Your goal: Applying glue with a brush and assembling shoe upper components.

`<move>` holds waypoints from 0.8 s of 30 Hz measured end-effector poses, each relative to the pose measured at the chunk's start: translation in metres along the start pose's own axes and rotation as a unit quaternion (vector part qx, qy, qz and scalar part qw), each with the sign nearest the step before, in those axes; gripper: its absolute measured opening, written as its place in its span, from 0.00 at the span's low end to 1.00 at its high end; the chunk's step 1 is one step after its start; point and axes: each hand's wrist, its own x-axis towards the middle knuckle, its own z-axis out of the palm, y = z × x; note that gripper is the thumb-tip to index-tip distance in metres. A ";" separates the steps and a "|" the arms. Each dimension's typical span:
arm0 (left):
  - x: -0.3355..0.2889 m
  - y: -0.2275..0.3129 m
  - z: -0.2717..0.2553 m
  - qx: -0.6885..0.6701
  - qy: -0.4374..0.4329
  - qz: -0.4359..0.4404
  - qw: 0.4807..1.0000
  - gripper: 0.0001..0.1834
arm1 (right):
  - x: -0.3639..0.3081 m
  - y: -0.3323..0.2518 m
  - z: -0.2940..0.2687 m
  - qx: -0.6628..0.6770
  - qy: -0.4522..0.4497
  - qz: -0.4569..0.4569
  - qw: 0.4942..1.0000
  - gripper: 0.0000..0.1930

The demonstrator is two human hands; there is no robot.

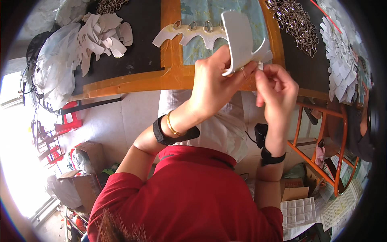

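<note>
A black table [137, 56] edged in orange tape carries a blue mat [201, 12] just beyond the hands. A white strip [181, 34] with rings lies there, white cutouts [102, 32] far left, metal rings [296, 24] beyond the right hand.

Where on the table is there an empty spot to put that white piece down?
Bare dark tabletop lies between the heap of white cut pieces and the orange-edged mat. The mat's blue middle is open below the white strip with metal rings. The right side is crowded with metal rings and more white pieces.
</note>
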 end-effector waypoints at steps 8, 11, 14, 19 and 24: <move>0.003 -0.004 0.000 -0.313 -0.039 -0.152 0.937 0.10 | 0.009 -0.002 -0.006 -0.025 -0.011 0.017 0.999 0.05; 0.000 -0.004 0.001 -0.262 -0.005 -0.155 0.953 0.11 | 0.006 -0.002 -0.004 -0.041 -0.013 0.007 0.999 0.06; -0.001 -0.012 0.001 -0.215 -0.011 -0.134 0.967 0.12 | 0.003 -0.001 -0.004 -0.015 -0.020 0.009 1.000 0.06; -0.001 -0.011 0.006 -0.348 -0.035 -0.264 0.899 0.09 | 0.005 0.008 -0.007 0.063 -0.013 0.030 0.997 0.05; 0.001 -0.007 0.006 -0.328 -0.045 -0.187 0.925 0.10 | 0.009 0.015 -0.006 0.045 -0.002 0.008 0.999 0.05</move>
